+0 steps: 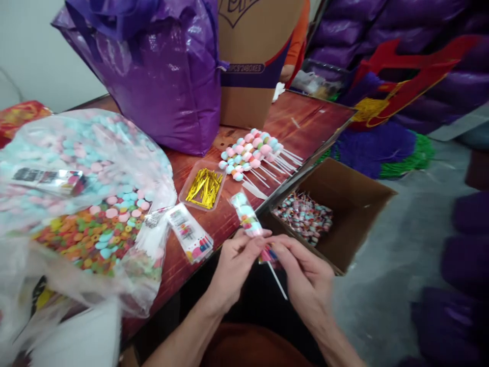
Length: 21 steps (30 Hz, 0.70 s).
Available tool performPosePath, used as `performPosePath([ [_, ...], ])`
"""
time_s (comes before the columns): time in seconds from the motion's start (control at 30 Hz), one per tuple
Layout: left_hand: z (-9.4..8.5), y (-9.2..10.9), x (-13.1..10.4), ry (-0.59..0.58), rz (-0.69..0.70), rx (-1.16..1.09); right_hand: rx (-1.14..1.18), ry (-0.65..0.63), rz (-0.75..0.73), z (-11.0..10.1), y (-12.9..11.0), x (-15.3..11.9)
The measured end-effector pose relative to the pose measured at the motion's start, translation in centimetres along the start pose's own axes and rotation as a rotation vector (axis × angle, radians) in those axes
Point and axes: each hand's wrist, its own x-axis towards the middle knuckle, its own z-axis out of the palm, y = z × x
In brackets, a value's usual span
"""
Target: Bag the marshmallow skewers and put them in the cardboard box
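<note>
A candy skewer (245,210) in a clear printed wrapper tilts up to the left, its white stick pointing down past my fingers. My left hand (236,262) is closed around its lower part, below the pink and blue sweets. My right hand (305,270) pinches at the gathered neck of the wrapper, just beside the left thumb; anything thin between those fingertips is hidden. Close by on the table are a plastic tub (183,196) of gold twist ties (205,187), a stack of printed clear bags (189,232) and a pile of unwrapped candy skewers (252,152).
A large clear bag (160,168) of loose candies covers the table's left side. Behind stand a purple bag (168,86) and a printed carton (244,104). An open cardboard box (355,214) with wrapped skewers sits right of the table edge. A person's orange sleeve (298,43) shows behind.
</note>
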Motion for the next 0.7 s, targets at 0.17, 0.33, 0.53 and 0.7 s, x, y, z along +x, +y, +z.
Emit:
performPosePath([
  [0.17, -0.2, -0.5, 0.1, 0.136, 0.106, 0.122, 0.124, -0.135, 0.269, 0.2, 1.9, -2.1],
  [0.33, -5.6, 0.6, -0.9, 0.414, 0.402, 0.617, 0.528, 0.193, 0.476, -1.3, 4.9, -0.7],
  [0.53, -12.4, 0.6, -1.0, 0.599, 0.35, 1.037, 0.604, 0.389, 0.587, -3.3, 6.8, 2.5],
  [0.7, -12.2, 0.3, -0.4, 0.638, 0.374, 0.876, 0.407, 0.174, 0.432, 1.3, 5.0, 0.9],
])
